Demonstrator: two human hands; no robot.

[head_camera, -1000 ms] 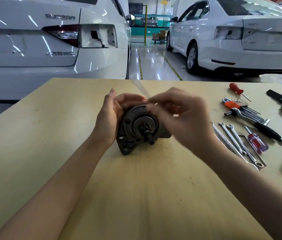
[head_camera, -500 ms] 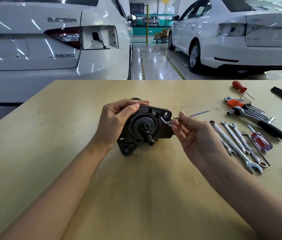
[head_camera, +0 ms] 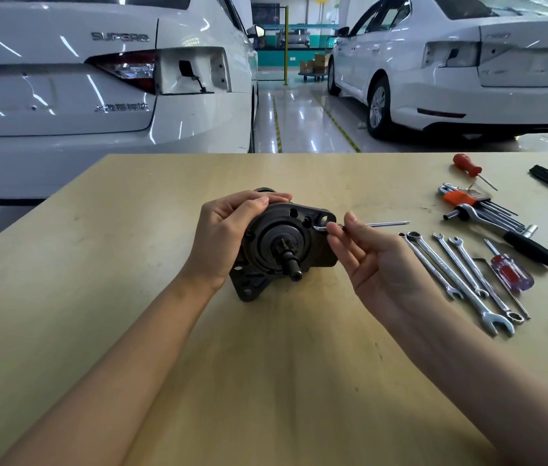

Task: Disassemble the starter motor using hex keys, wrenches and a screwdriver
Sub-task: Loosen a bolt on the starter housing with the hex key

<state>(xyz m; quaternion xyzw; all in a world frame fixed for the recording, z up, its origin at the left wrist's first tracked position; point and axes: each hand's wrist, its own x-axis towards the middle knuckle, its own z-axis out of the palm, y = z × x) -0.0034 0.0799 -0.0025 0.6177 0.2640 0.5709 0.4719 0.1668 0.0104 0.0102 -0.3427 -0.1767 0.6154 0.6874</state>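
The left hand [head_camera: 224, 237] grips the starter motor [head_camera: 282, 245] standing on the wooden table [head_camera: 266, 381]; the right hand [head_camera: 372, 260] pinches a hex key [head_camera: 375, 225] at its front housing. The motor looks whole, so disassembly seems barely begun, with wrenches [head_camera: 461, 274] beside

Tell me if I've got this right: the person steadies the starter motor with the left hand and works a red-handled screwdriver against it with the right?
Not quite. In the head view the right hand pinches a thin silver hex key, not a screwdriver; the red-handled screwdriver lies untouched on the table. The rest holds: the left hand grips the starter motor.
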